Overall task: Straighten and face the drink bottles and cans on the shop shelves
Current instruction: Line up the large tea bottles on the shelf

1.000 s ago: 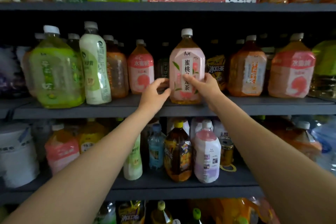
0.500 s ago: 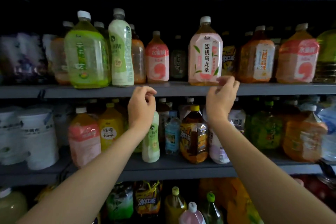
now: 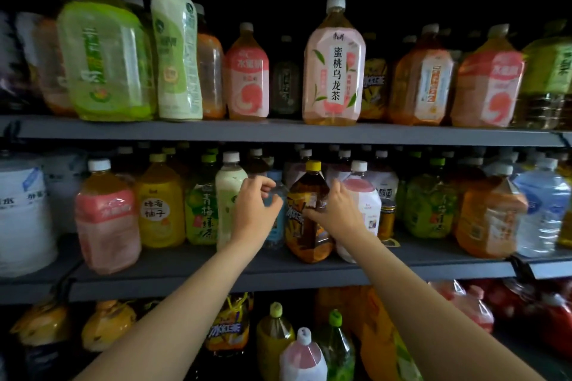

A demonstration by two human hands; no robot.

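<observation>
Head view looks at three grey shelves packed with drink bottles. On the upper shelf [image 3: 278,131], just right of centre, a big pink-labelled bottle [image 3: 333,71] with a white cap stands upright at the front edge, its label facing out and reading 蜜桃乌龙茶; amber tea shows at its neck and base. Left of it stands a smaller pink bottle [image 3: 246,77] marked 水蜜桃, and at upper left a large green bottle [image 3: 103,56] of pale green drink beside a tall milky white-green bottle [image 3: 178,52]; their print is too blurred to read.

On the middle shelf [image 3: 278,271], at the centre of the frame, stands a dark brown tea bottle [image 3: 308,219] with a yellow cap and an orange label whose writing I cannot read. The right hand [image 3: 335,210] touches its label with curled fingers, seemingly gripping it. The left hand [image 3: 255,207] is just left of that bottle, fingers loosely curled and holding nothing, in front of a small blue-labelled water bottle [image 3: 275,219]. Further left are a yellow bottle [image 3: 161,207] with 柚子 on its label and a green one [image 3: 202,207] reading 青梅绿茶.

At bottom centre, on the lowest shelf, a bottle [image 3: 227,329] reads 冰红茶.
</observation>
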